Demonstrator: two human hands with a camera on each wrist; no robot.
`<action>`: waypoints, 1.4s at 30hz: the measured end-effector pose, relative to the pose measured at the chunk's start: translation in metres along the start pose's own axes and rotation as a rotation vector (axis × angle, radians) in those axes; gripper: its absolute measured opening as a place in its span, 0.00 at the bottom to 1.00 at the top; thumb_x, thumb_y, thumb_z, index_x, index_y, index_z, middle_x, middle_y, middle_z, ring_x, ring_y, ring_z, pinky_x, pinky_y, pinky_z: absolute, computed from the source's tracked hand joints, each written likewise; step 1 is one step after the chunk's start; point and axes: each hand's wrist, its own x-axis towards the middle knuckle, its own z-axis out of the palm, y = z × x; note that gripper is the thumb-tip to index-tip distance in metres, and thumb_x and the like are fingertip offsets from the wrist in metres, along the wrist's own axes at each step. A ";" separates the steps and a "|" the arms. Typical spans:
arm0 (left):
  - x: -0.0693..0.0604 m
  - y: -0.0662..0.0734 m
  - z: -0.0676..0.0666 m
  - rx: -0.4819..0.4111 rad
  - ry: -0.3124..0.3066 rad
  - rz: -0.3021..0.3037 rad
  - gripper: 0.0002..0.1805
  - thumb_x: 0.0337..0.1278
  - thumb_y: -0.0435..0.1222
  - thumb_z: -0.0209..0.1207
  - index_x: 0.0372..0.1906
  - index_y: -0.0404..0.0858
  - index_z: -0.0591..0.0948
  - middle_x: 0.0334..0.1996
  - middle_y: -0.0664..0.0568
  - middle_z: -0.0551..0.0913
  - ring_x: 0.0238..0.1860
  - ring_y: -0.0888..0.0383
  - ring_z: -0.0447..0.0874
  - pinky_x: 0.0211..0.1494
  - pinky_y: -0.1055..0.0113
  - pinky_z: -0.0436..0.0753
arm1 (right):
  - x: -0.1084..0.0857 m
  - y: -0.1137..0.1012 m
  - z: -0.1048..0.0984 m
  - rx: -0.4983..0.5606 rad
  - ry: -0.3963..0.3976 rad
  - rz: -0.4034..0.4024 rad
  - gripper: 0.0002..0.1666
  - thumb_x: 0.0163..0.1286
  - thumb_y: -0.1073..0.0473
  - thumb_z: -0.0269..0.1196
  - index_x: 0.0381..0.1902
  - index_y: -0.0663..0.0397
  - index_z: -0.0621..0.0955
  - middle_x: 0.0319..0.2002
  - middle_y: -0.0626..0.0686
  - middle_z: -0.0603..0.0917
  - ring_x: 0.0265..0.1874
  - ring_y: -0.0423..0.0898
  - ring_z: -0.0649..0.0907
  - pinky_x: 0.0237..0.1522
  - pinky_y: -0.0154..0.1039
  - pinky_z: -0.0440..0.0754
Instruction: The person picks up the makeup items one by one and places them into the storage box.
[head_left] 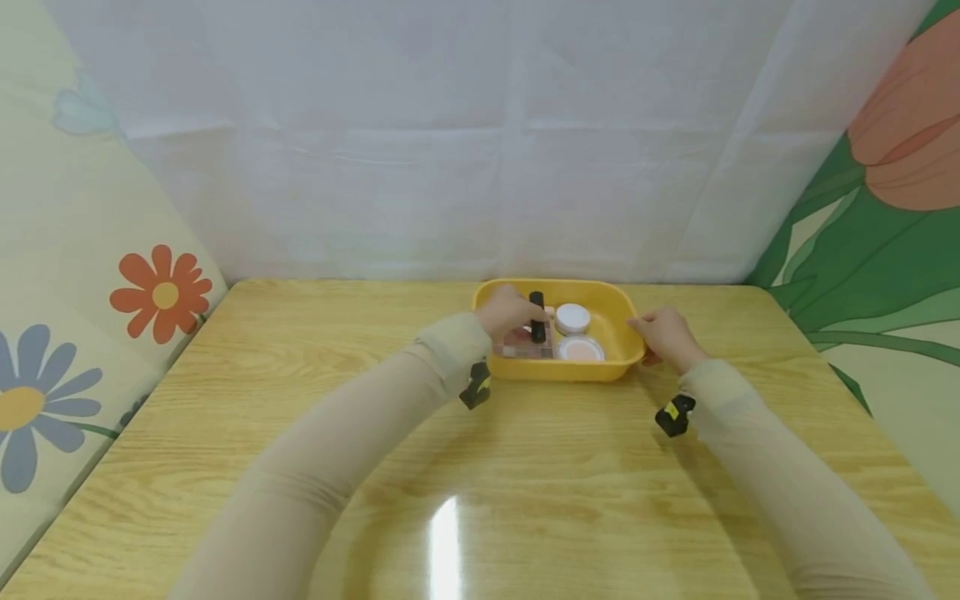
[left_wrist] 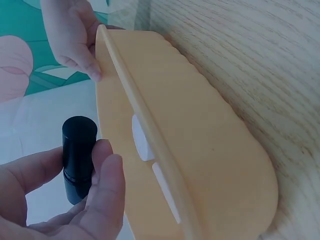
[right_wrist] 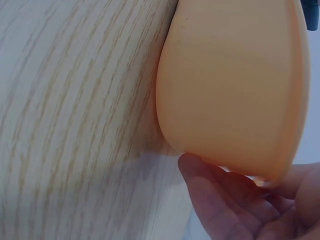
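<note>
A yellow plastic basin [head_left: 558, 372] stands at the far side of the table. Above its left part, my left hand [head_left: 507, 312] pinches a black capped tube [left_wrist: 79, 160], perhaps a lipstick, between thumb and fingers. Inside the basin lie a flat palette with a clear cover [head_left: 517, 351], a white round case [head_left: 573, 317] and a round compact [head_left: 581, 348] with a pinkish middle. My right hand [head_left: 667, 337] grips the basin's right end, thumb at the rim and fingers against the outer wall [right_wrist: 230, 90].
The wooden table [head_left: 570, 475] reaches to a white cloth [head_left: 375, 167] hanging behind it. Flower-patterned panels [head_left: 892, 275] flank both sides. Each wrist carries a small black camera [head_left: 676, 415].
</note>
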 end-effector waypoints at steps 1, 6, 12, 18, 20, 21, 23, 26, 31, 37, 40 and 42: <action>0.000 0.001 0.001 0.016 0.002 0.002 0.14 0.57 0.30 0.64 0.45 0.24 0.80 0.42 0.37 0.82 0.26 0.52 0.79 0.51 0.53 0.83 | 0.000 0.000 0.000 0.002 0.000 -0.001 0.24 0.76 0.61 0.50 0.52 0.84 0.73 0.25 0.58 0.80 0.15 0.38 0.78 0.25 0.42 0.86; 0.004 0.001 0.006 -0.002 -0.015 -0.033 0.16 0.58 0.29 0.63 0.49 0.24 0.77 0.42 0.37 0.81 0.24 0.52 0.78 0.50 0.55 0.84 | 0.000 0.000 0.000 0.009 0.005 -0.003 0.24 0.75 0.61 0.51 0.52 0.85 0.73 0.23 0.55 0.79 0.15 0.39 0.77 0.24 0.41 0.86; 0.011 -0.001 0.010 0.032 -0.033 -0.026 0.17 0.57 0.29 0.64 0.49 0.22 0.77 0.37 0.38 0.82 0.22 0.54 0.77 0.48 0.56 0.85 | 0.001 0.000 -0.001 0.010 0.006 0.007 0.24 0.76 0.61 0.50 0.52 0.84 0.73 0.26 0.57 0.80 0.15 0.39 0.78 0.25 0.42 0.86; 0.014 0.002 0.013 0.018 -0.056 -0.023 0.19 0.55 0.28 0.65 0.50 0.22 0.76 0.36 0.38 0.82 0.23 0.52 0.80 0.45 0.57 0.86 | 0.001 -0.002 0.000 0.006 0.003 0.012 0.24 0.76 0.61 0.50 0.53 0.85 0.72 0.26 0.59 0.80 0.15 0.39 0.78 0.25 0.43 0.87; 0.014 0.003 0.014 0.008 -0.061 -0.023 0.18 0.57 0.27 0.63 0.50 0.21 0.76 0.37 0.36 0.82 0.26 0.50 0.82 0.44 0.58 0.86 | 0.000 -0.002 0.000 0.003 0.002 0.017 0.24 0.76 0.61 0.50 0.53 0.84 0.72 0.27 0.59 0.80 0.15 0.39 0.78 0.25 0.42 0.87; 0.014 0.004 0.015 0.010 -0.061 -0.020 0.18 0.58 0.27 0.63 0.50 0.21 0.76 0.37 0.35 0.82 0.27 0.48 0.84 0.43 0.58 0.86 | 0.000 -0.002 0.000 0.003 0.002 0.020 0.24 0.76 0.61 0.50 0.53 0.84 0.72 0.27 0.59 0.80 0.15 0.39 0.78 0.25 0.42 0.86; 0.013 0.006 0.017 0.014 -0.056 -0.015 0.17 0.59 0.27 0.62 0.50 0.21 0.76 0.38 0.35 0.83 0.32 0.46 0.85 0.42 0.59 0.87 | 0.000 -0.002 -0.001 0.003 0.004 0.025 0.24 0.76 0.61 0.50 0.53 0.84 0.73 0.27 0.59 0.80 0.15 0.38 0.77 0.25 0.41 0.86; 0.014 0.007 0.019 0.029 -0.047 -0.005 0.17 0.60 0.28 0.62 0.50 0.21 0.75 0.39 0.34 0.83 0.37 0.43 0.86 0.42 0.57 0.87 | -0.001 -0.003 -0.001 0.009 0.004 0.023 0.24 0.76 0.61 0.50 0.53 0.84 0.72 0.25 0.57 0.79 0.15 0.38 0.77 0.24 0.40 0.86; 0.016 0.008 0.021 0.028 -0.041 -0.017 0.19 0.60 0.28 0.62 0.52 0.21 0.74 0.42 0.32 0.83 0.42 0.40 0.85 0.46 0.52 0.85 | -0.001 -0.002 0.000 0.013 -0.004 0.015 0.24 0.76 0.61 0.50 0.53 0.84 0.72 0.23 0.56 0.79 0.14 0.39 0.77 0.24 0.40 0.86; 0.017 0.008 0.025 0.073 -0.016 -0.026 0.19 0.60 0.28 0.62 0.52 0.21 0.74 0.42 0.32 0.83 0.42 0.41 0.86 0.37 0.59 0.87 | 0.000 -0.001 0.001 0.021 -0.006 0.012 0.24 0.76 0.61 0.50 0.52 0.84 0.73 0.23 0.56 0.79 0.14 0.38 0.77 0.23 0.40 0.86; 0.018 0.010 0.028 0.071 -0.008 -0.037 0.18 0.60 0.27 0.62 0.51 0.20 0.75 0.42 0.31 0.82 0.42 0.40 0.85 0.40 0.57 0.87 | 0.000 0.000 0.001 0.021 -0.004 0.016 0.24 0.76 0.61 0.50 0.52 0.84 0.73 0.22 0.56 0.79 0.14 0.38 0.77 0.24 0.40 0.86; 0.018 0.013 0.029 0.078 -0.016 -0.040 0.17 0.60 0.27 0.61 0.51 0.20 0.75 0.43 0.30 0.82 0.43 0.39 0.85 0.44 0.54 0.86 | 0.000 0.000 0.001 0.019 -0.007 0.021 0.24 0.76 0.60 0.50 0.53 0.83 0.73 0.23 0.56 0.79 0.15 0.39 0.77 0.24 0.40 0.86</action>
